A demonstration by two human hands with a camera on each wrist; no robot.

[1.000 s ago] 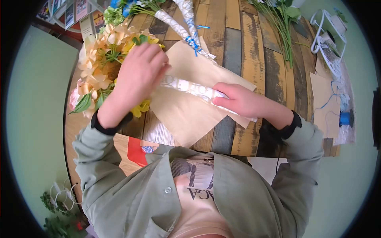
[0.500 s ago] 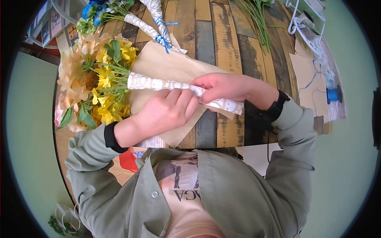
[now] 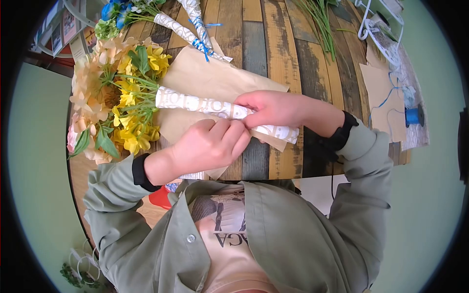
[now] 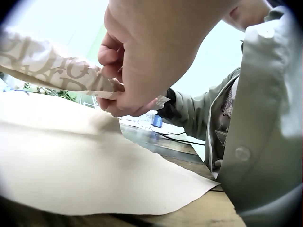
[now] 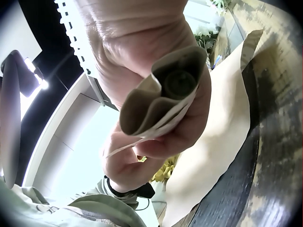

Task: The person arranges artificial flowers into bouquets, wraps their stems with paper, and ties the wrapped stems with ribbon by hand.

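Note:
A bundle of yellow flowers [image 3: 129, 95] has its stems rolled in a white-and-beige patterned paper wrap [image 3: 195, 103]. My right hand [image 3: 281, 108] grips the wrap near its narrow end, thumb on top. Just beside that thumb, the fingers of my left hand [image 3: 207, 146] are curled and pinch the wrap's near edge. In the left wrist view the wrap [image 4: 52, 66] runs into the left hand's [image 4: 151, 52] bent fingers. The right wrist view shows the wrap's open end [image 5: 142, 109], with curled layers inside the right hand [image 5: 142, 42]. Below it is the left hand [image 5: 128, 161].
Brown paper [image 3: 210, 73] lies under the wrap. Large peach flowers [image 3: 95, 97] stand at the left, two wrapped bundles with blue ties [image 3: 178, 30] at the back. Loose green stems [image 3: 317, 29], a white metal rack [image 3: 364, 22] and a blue ribbon spool [image 3: 414, 116] are toward the right.
My left hand has come down from above the flowers to the wrap's edge, then shifted slightly closer to my body. My right hand still holds the wrap, whose narrow end now extends past it.

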